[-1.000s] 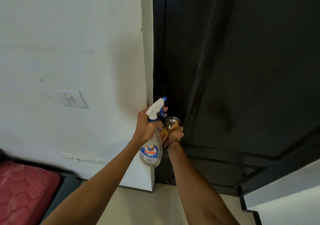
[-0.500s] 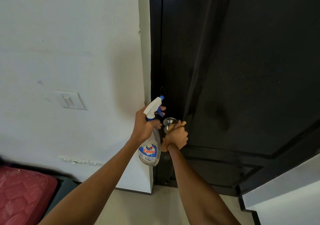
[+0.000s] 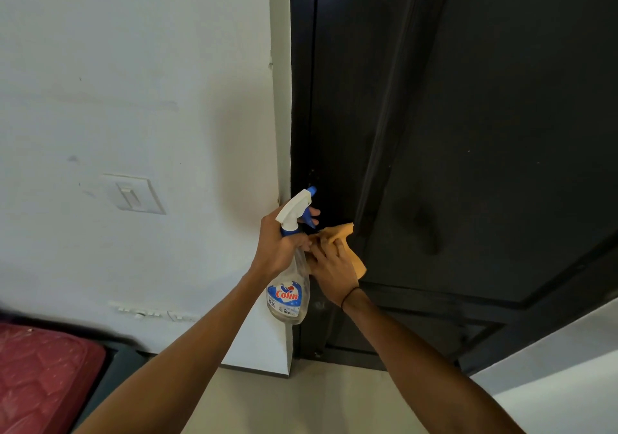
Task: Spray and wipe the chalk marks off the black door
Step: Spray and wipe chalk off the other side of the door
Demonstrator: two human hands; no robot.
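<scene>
Left hand (image 3: 279, 249) grips the neck of the spray bottle (image 3: 290, 280), fingers curled round it just under the white trigger head; 1 fingertip shows past the blue trigger. Bottle hangs nearly upright, nozzle up and aimed toward the door edge. Body clear, blue label reading "Colin", liquid level low.

Right hand (image 3: 334, 266) presses the orange cloth (image 3: 339, 233) against the black door (image 3: 485, 132). Fingers lie fairly straight over the cloth, thumb side close to the left hand's knuckles; whether any finger curls round the cloth I cannot tell. Cloth sticks out above the fingertips and below the palm on the right side. The 2 hands are just beside each other, possibly touching. Thin dark band (image 3: 349, 295) on the right wrist.

Contact spot sits at the door's left edge, near the raised moulding that runs diagonally up the panel. A smeared, duller patch (image 3: 426, 226) shows on the panel right of the cloth. No clear chalk lines readable at this resolution.

White wall (image 3: 133, 82) left of the frame carries a light switch (image 3: 133, 194). Red cushion (image 3: 40, 380) at lower left. Pale floor (image 3: 301, 400) below.
</scene>
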